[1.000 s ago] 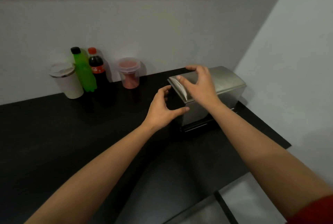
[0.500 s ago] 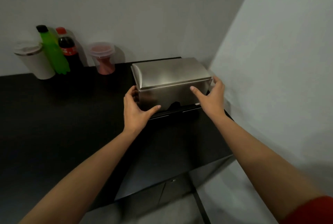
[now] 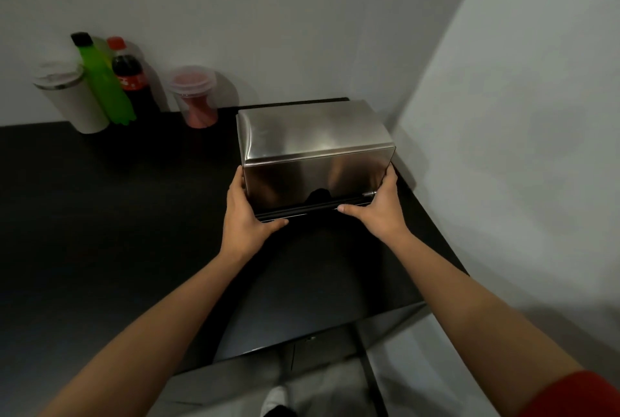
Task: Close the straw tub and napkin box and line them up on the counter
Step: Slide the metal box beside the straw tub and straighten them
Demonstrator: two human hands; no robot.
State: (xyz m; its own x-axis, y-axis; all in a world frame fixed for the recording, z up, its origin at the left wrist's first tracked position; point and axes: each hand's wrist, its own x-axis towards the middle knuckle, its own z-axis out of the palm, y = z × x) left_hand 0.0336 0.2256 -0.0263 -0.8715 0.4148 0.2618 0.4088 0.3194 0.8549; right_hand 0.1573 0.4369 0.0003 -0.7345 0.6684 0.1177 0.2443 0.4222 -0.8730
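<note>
Steel napkin box (image 3: 313,151) sits centre-right of frame on the black counter (image 3: 100,215), near the right-hand wall, lid down and looking closed. Left hand (image 3: 243,215) clasps its lower left corner, fingers wrapped round the side, thumb laid along the dark base strip. Right hand (image 3: 377,207) mirrors this at the lower right corner, thumb pointing inward along the same strip. Both hands half-curled and pressed to the box; a two-sided hold like this suits sliding or squaring a heavy, smooth-walled thing without tipping it, probably to set it straight against the wall. Straw tub (image 3: 194,98), clear with red contents, stands upper left of the box by the back wall, apart from it; its lid seems seated, though I cannot be sure. Further left along the wall: cola bottle (image 3: 132,81), green bottle (image 3: 104,81), white lidded cup (image 3: 72,94), closely grouped. Judged stage: box closed, lining-up in hand, tub not yet brought alongside.
</note>
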